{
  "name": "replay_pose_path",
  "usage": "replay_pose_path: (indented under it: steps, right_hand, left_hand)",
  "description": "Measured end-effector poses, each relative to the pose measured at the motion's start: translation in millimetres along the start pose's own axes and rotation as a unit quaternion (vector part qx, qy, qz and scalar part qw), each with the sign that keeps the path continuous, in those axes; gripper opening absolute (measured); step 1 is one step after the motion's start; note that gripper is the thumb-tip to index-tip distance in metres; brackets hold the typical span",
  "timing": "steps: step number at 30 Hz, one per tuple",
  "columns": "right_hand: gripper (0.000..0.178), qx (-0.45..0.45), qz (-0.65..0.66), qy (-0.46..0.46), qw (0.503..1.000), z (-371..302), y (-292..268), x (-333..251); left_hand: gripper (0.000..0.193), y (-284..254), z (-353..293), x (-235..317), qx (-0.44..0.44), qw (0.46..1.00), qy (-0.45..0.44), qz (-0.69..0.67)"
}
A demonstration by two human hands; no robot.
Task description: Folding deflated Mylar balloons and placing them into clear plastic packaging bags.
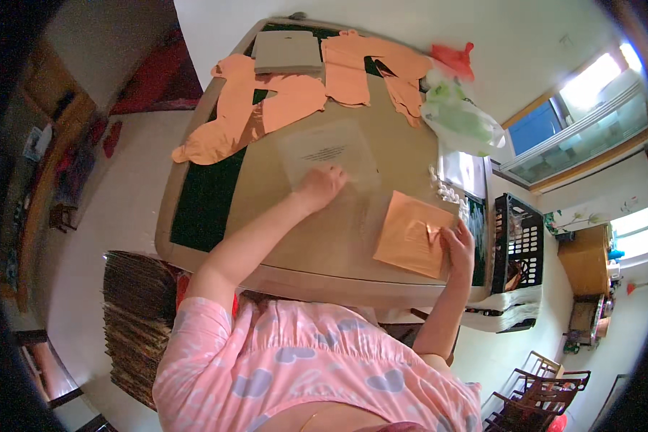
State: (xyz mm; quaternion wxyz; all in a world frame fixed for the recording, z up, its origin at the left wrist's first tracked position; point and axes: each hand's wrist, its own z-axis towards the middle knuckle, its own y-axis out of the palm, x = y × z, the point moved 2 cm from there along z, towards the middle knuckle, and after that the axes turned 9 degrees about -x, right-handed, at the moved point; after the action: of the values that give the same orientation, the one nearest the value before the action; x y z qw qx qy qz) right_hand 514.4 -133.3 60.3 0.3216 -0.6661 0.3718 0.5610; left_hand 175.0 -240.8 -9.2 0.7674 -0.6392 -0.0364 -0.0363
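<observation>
My left hand [322, 187] is at the near edge of a clear, flat plastic bag [331, 147] with small dark print, and its curled fingers appear to grip that edge. To the right, my right hand [460, 248] holds the right edge of a folded copper-orange foil sheet [409, 234], roughly square, with a shiny crease. Flat foil balloons [230, 108] of the same colour lie along the table's far and left sides.
A grey-brown stack of flat sheets [288, 52] sits at the far edge. Green-white plastic bags [460, 115] and a red bag [453, 61] lie far right. Small white pieces [447, 191] are near my right hand. A black crate [519, 241] stands right; stacked cardboard [137, 320] stands left.
</observation>
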Motion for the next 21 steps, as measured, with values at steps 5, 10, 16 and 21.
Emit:
replay_pose_path:
  steps: [5,10,16,21]
  right_hand:
    - [0.032,0.022,-0.042,-0.004,0.999,2.6,11.5,10.4]
    - [0.054,-0.063,-0.088,0.007,0.994,25.4,51.8,62.2]
    - [0.079,-0.078,-0.152,0.051,0.984,25.0,105.8,53.9]
    - [0.084,-0.069,-0.111,0.026,0.991,26.3,105.1,64.9]
  left_hand:
    - [0.01,-3.3,3.6,16.0,-0.012,1.0,0.019,0.006]
    - [0.01,-6.5,7.3,19.7,0.022,0.982,-0.03,-0.186]
    - [0.01,-16.3,-0.2,25.1,0.015,0.979,-0.016,-0.202]
    - [0.009,-9.2,1.5,24.6,0.017,0.977,-0.026,-0.213]
